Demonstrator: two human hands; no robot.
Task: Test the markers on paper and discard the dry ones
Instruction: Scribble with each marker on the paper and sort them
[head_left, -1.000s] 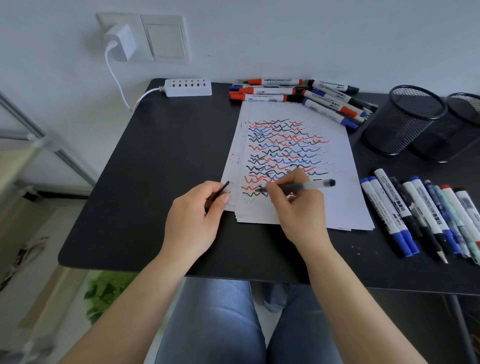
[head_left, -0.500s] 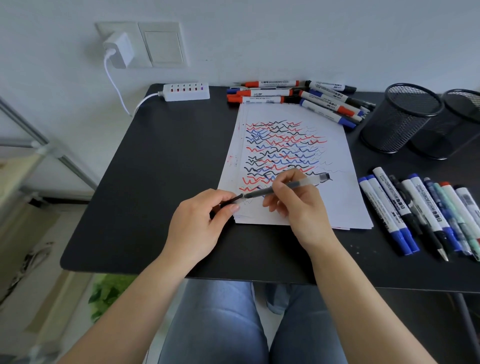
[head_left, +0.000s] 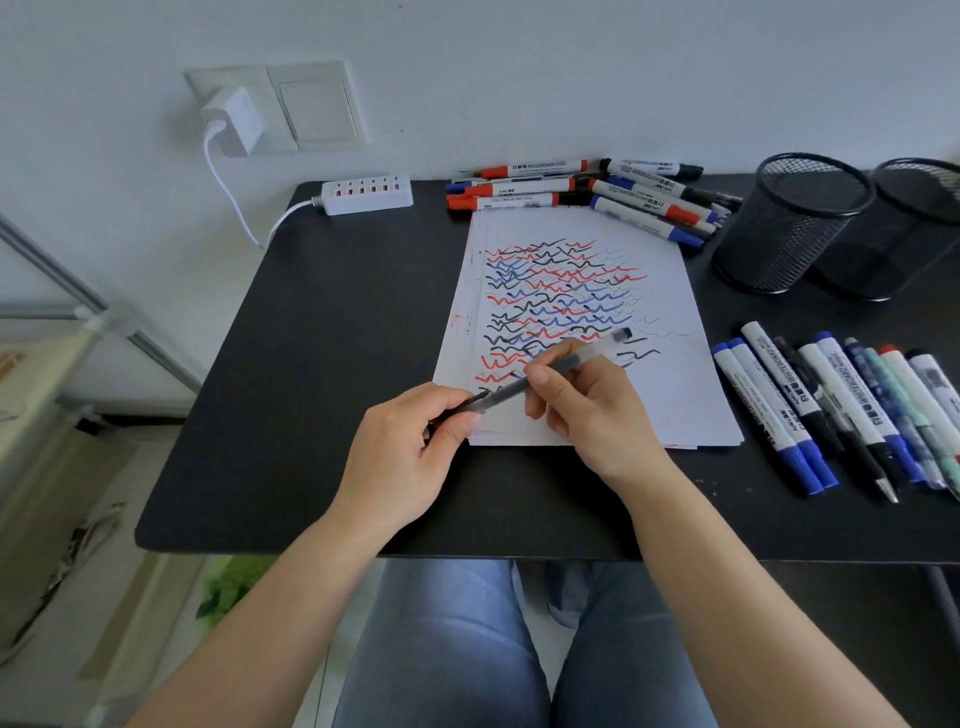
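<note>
Slim translucent pen (head_left: 566, 364), dark cap (head_left: 462, 406) at tip

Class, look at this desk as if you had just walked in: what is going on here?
A person sits at a black table, holding a slim pen in the right hand while the left hand fits its dark cap over the tip. Beneath lies a paper stack covered in red, blue and black squiggles. Markers lie in two groups, behind the paper and to its right, beside two mesh cups.

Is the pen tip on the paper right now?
Cannot tell. In the head view the pen runs from the right hand into the left hand, whose fingers cover its tip at the paper's edge.
</note>
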